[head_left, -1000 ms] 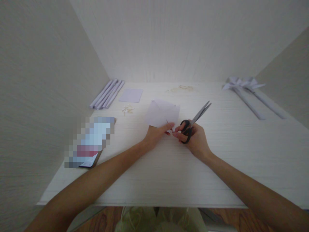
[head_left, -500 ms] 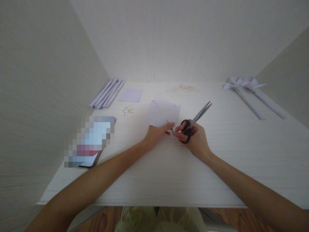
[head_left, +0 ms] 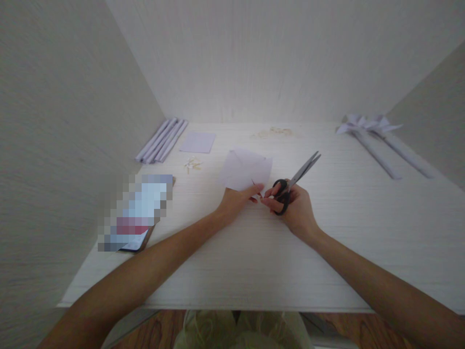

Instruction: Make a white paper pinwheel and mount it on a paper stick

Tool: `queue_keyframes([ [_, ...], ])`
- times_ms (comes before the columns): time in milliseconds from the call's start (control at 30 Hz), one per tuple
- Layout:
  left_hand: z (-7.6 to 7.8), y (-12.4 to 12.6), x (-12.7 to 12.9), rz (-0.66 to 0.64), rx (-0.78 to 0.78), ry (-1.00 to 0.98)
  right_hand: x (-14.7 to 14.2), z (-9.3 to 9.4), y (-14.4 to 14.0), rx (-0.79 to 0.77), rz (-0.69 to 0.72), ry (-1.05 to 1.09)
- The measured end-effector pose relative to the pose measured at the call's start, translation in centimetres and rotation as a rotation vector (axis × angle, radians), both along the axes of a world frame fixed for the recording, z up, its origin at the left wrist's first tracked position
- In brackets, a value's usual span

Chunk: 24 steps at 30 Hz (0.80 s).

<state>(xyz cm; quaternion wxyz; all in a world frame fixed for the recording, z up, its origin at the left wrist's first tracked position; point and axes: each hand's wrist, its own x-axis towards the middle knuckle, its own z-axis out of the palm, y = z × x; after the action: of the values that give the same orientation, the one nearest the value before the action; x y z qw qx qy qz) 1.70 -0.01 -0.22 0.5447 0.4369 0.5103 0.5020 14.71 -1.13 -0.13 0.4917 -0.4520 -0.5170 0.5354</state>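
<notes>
My left hand [head_left: 236,201] pinches the near corner of a pale lilac folded paper sheet [head_left: 246,169], which is lifted over the middle of the white wood-grain table [head_left: 327,252]. My right hand [head_left: 294,206] grips black-handled steel scissors [head_left: 295,180], fingers through the loops, blades closed and pointing up-right, away from the sheet. The two hands' fingertips are almost touching. Back left: a bundle of rolled lilac paper tubes [head_left: 162,140], with a flat lilac square [head_left: 198,142] just beside it. Back right: paper pinwheels on stems [head_left: 378,140].

Paper rolls [head_left: 162,140], phone [head_left: 136,213], pinwheels [head_left: 378,140]
</notes>
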Motion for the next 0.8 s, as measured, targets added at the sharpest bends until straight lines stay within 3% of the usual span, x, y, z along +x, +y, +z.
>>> queue_keyframes([
  [300, 0.22, -0.12, 0.03, 0.008, 0.017, 0.012, -0.03, -0.19, -0.02, 0.0, -0.028, 0.006],
  [567, 0.19, -0.21, -0.2, -0.037, 0.045, 0.163, -0.06, -0.37, 0.05, -0.009, -0.049, 0.026],
  [800, 0.15, -0.11, -0.12, -0.057, 0.065, 0.108, 0.02, -0.41, 0.11, -0.003, -0.064, 0.029],
])
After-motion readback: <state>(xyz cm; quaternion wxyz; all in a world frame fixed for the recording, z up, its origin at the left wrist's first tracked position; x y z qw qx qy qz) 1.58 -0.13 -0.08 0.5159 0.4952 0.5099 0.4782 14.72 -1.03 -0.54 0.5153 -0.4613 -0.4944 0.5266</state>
